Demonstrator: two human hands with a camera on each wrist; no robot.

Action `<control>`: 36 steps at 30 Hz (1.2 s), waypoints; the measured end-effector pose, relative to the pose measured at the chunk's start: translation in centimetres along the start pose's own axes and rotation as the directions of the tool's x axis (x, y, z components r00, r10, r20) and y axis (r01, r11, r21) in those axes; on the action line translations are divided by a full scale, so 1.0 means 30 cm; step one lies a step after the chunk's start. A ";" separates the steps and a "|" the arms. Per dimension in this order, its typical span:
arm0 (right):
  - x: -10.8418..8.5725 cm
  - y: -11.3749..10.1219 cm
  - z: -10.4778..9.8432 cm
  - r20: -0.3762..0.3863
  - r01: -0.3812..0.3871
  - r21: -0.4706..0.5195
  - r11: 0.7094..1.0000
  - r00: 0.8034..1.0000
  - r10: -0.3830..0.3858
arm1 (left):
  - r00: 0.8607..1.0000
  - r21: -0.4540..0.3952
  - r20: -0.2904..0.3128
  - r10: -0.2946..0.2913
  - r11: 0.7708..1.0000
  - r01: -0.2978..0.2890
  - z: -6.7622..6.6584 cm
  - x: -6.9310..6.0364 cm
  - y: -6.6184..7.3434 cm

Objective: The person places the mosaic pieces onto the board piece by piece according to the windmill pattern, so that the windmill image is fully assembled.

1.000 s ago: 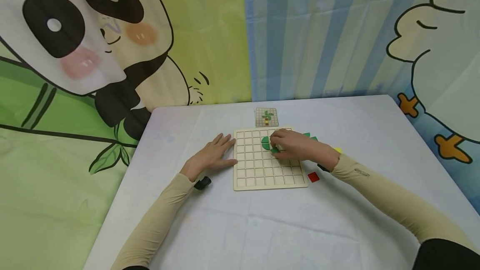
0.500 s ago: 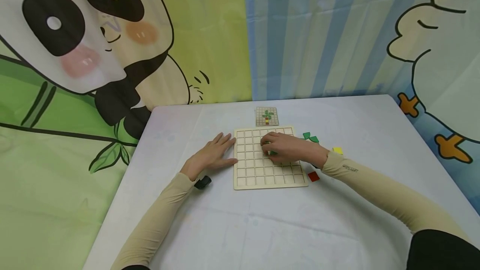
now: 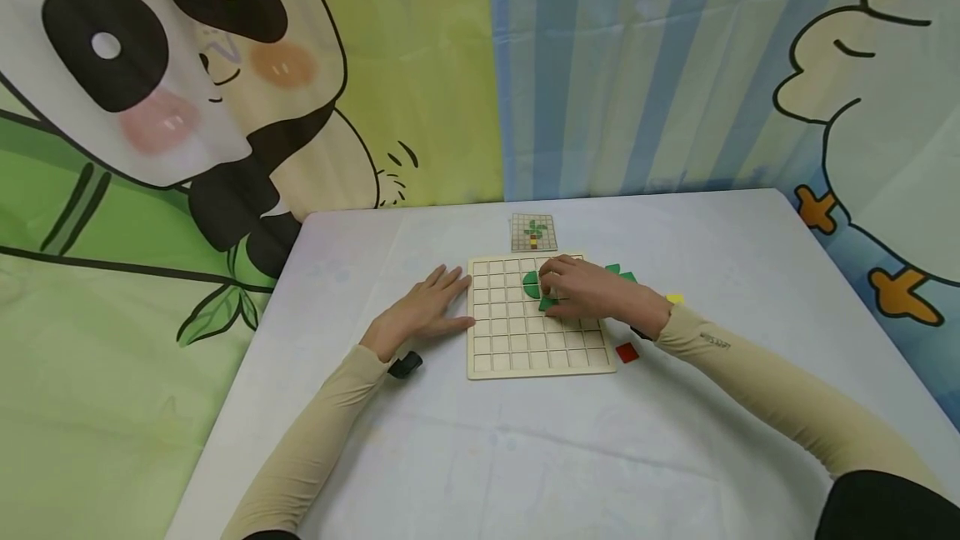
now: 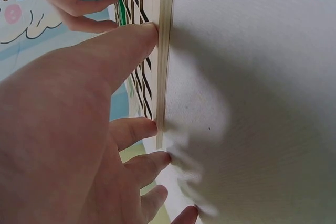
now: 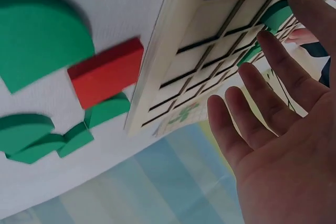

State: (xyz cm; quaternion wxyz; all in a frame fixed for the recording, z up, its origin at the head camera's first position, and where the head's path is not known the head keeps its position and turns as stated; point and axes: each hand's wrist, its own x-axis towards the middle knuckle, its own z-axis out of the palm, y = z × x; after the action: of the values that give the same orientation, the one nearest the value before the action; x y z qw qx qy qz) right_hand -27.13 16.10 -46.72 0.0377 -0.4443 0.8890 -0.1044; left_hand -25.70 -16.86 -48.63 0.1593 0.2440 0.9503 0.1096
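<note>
A pale wooden grid board [image 3: 510, 348] lies flat on the table. My left hand [image 3: 422, 312] rests beside its left edge, fingers spread and straight; in the left wrist view the thumb and index fingertip touch the board's edge. My right hand [image 3: 588, 288] is over the board's upper right part. Between its thumb and index finger is a green curved-edge piece [image 5: 276, 14], low over the cells; the other fingers extend loosely. In the head view that green piece [image 3: 546, 304] shows by the thumb tip. Two rounded green pieces [image 3: 531, 284] sit in cells just left of the fingers, partly covered.
A small pattern card [image 3: 533, 233] lies behind the board. To the right are a red square tile [image 3: 627, 352], a yellow piece [image 3: 675, 299] and several loose green pieces [image 3: 628, 277], partly behind the right hand. A printed cloth [image 3: 420, 65] hangs behind the table.
My right hand moved left over the rounded green pieces, then back right, uncovering them again. The green piece by the thumb shifted slightly left and toward me. My left hand stays still.
</note>
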 end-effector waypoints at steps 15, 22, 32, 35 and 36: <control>0.022 -0.027 0.015 -0.055 0.123 -0.071 0.990 0.990 -0.127 | 1.000 -0.012 -0.002 0.001 1.000 -0.001 0.000 -0.005 -0.001; 0.032 -0.031 0.019 -0.046 0.136 -0.076 0.988 0.989 -0.140 | 1.000 -0.011 -0.001 0.004 1.000 -0.004 -0.001 -0.006 0.001; 0.037 -0.032 0.029 -0.062 0.149 -0.085 0.985 0.986 -0.154 | 1.000 -0.013 -0.008 0.003 1.000 -0.003 0.000 -0.002 -0.001; 0.037 -0.033 0.033 -0.069 0.151 -0.081 0.985 0.985 -0.157 | 1.000 -0.014 -0.002 0.002 1.000 -0.002 0.001 -0.001 0.000; 0.037 -0.033 0.034 -0.072 0.151 -0.080 0.985 0.985 -0.157 | 1.000 -0.014 0.000 0.001 1.000 -0.001 0.002 -0.001 0.000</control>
State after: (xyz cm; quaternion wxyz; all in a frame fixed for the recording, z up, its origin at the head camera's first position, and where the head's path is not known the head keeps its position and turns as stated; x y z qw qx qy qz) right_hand -26.85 14.49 -47.46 -0.0216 -0.5086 0.8559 -0.0910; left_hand -25.66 -16.87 -48.67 0.1608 0.2436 0.9494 0.1163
